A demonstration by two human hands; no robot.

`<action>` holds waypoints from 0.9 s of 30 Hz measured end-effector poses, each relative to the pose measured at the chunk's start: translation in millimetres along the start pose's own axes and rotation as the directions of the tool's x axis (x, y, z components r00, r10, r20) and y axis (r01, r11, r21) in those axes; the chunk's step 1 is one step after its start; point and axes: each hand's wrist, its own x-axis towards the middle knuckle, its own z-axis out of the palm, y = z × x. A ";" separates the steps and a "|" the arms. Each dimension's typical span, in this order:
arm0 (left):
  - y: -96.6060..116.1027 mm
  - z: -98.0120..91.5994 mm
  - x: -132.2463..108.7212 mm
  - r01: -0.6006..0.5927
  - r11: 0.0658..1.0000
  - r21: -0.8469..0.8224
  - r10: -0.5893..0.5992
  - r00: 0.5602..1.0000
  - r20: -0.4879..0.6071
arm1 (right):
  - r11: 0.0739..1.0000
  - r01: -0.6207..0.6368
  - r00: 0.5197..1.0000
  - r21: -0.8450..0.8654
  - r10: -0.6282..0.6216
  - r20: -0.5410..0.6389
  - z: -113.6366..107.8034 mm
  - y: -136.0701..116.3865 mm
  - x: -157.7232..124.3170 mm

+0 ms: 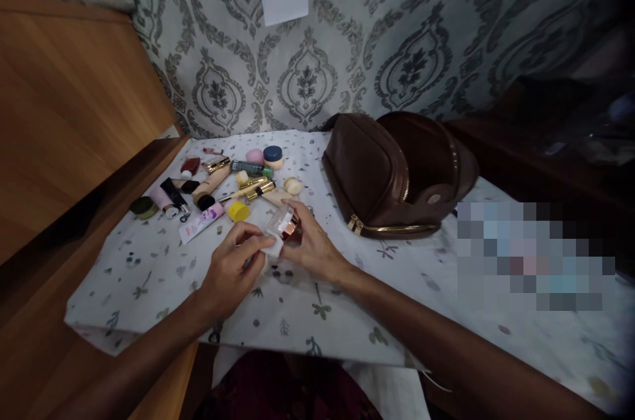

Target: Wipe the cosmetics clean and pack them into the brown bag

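Left hand [233, 268]: being kept narrow, with a white wipe [272, 247] being pinched between thumb and fingers; whether it is of cloth or tissue cannot be told.
Right hand [317, 249]: being curled around the far right side of a clear jar [284, 220], which is being gripped above the tabletop [163, 294].
Wipe against jar: the white piece is being held to the near lower side of the jar, so the surface is apparently being cleaned.
Grip on jar: a steady right-hand hold is seemingly being called for, with any uncovered side being turned toward the wipe.
Jar's look: a see-through, shiny body is being shown with a rose-gold band; the rest is being hidden by fingers and wipe, and the jar is being held tilted.
Cosmetics beyond the hands: a yellow pot [239, 211], a pink-and-white tube [202, 223] and a blue-lidded jar [272, 157] are being left untouched among other items.
Brown bag [364, 175]: being propped on the tabletop to the right, its unzipped mouth being exposed.
Patterned wall [307, 79]: being seen behind everything.
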 end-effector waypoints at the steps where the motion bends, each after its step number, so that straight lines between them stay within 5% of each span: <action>1: 1.3 0.1 0.8 -0.010 1.000 0.006 0.010 1.000 0.003 | 0.999 0.030 1.000 -0.038 -0.030 0.001 -0.5 1.5 -0.7; 7: 6.2 -1.1 8.0 -0.039 0.999 0.016 0.039 0.999 0.005 | 0.955 0.198 0.980 -0.222 -0.194 0.039 -0.5 8.8 -2.5; 17: 6.6 -12.5 22.1 0.061 0.997 0.056 -0.065 0.995 0.076 | 0.897 0.317 0.948 -0.309 -0.295 0.119 0.5 9.6 -1.7; 27: -36.1 -16.0 32.4 0.307 0.946 -0.099 -0.289 0.944 0.160 | 0.939 0.292 0.939 -0.182 -0.246 0.241 0.8 10.5 -6.7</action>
